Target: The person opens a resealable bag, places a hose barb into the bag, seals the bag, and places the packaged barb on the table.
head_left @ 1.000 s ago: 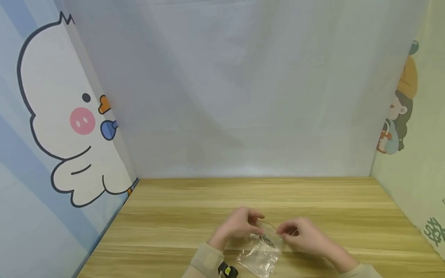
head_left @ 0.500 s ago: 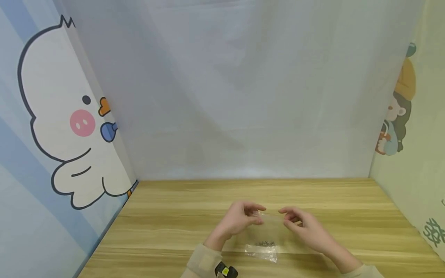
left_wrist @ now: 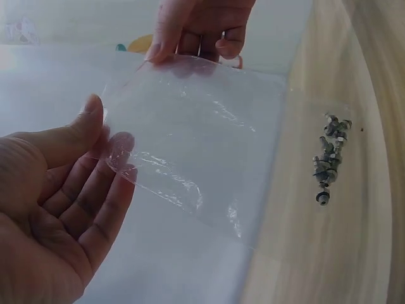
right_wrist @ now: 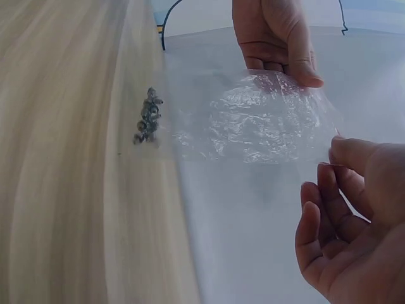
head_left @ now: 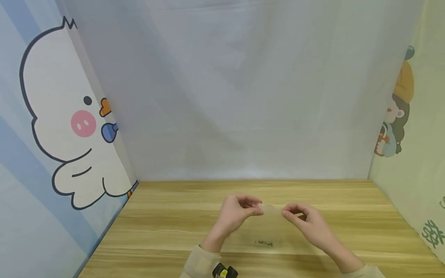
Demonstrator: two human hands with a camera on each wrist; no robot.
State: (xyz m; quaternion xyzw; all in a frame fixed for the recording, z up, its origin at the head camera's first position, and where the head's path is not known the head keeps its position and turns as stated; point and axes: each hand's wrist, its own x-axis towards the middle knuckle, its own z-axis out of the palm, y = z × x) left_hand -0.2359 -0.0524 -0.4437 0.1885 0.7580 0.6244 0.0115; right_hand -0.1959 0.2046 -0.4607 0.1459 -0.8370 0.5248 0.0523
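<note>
A clear plastic bag [head_left: 269,224] hangs between my two hands above the wooden table. My left hand [head_left: 236,216] pinches one upper corner with thumb and fingers, the fingertips showing through the film in the left wrist view. At the opposite upper corner, my right hand [head_left: 309,226] pinches the edge between thumb and index finger, other fingers loosely curled. Several small metal screws [left_wrist: 328,158] with washers or nuts lie gathered in a row along the bag's bottom. The film [right_wrist: 259,120] looks wrinkled and shiny in the right wrist view.
The wood-grain table [head_left: 167,220] stretches around the hands to a pale grey backdrop [head_left: 243,96]. Printed cartoon panels stand on both sides, a white duck [head_left: 59,116] at left and a capped figure [head_left: 396,116] at right. A black strapped device [head_left: 225,271] shows by the left sleeve.
Both hands have lifted the bag up and away from me. It went from lying crumpled to hanging stretched, and the screws have settled into a row at its bottom.
</note>
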